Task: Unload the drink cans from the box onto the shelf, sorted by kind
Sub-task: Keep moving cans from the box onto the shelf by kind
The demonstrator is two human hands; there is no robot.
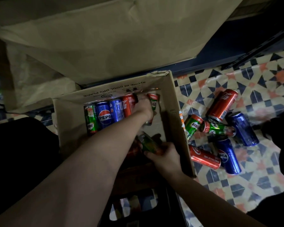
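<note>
Head view, left grip (143,106) grasping upright Milo can (153,102), right grip (165,157) grasping tilted green can (148,143).

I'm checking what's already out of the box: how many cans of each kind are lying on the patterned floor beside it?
Coca-Cola cans: 2
Milo cans: 2
Pepsi cans: 2
Total on the floor: 6
</note>
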